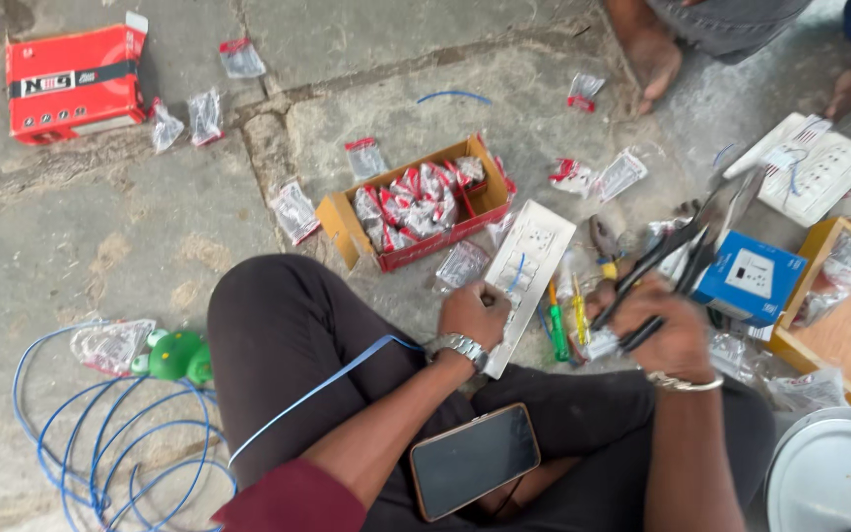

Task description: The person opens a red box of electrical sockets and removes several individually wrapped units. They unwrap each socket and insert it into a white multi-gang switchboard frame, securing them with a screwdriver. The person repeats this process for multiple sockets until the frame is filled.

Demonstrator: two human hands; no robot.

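gripping the near edge of a white switch plate (527, 271), the left hand (472, 313) tilts it over the stone floor (130, 217). just right, the right hand (664, 330) closes around black pliers (664, 264), their tips pointing far-right beside a blue box (752, 281).

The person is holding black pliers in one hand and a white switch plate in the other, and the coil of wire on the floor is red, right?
Nearly. The head view shows the coil of wire is blue, not red. The rest holds: the right hand holds black pliers, and the left hand holds the white switch plate.
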